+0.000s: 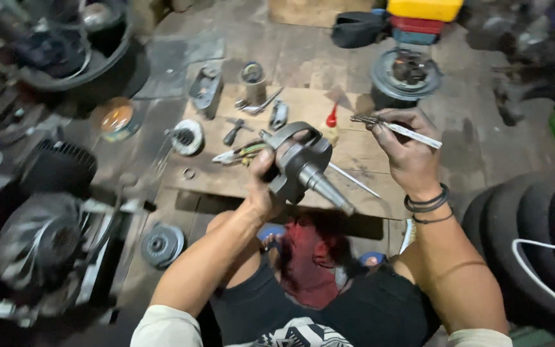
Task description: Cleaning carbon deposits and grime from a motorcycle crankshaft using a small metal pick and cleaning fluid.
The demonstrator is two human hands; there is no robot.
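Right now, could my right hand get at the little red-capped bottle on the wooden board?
Probably not freely: the right hand is already holding a slim white-handled tool, though the red-capped bottle stands uncovered nearby on the wooden board.

Both bare forearms reach forward from short pale sleeves. The left hand (271, 173) is raised with its fingers (284, 151) curled in a tight grip, thumb side up. The right hand (406, 151) is lifted beside it, wrist banded, fingertips pinched together and pointing left.
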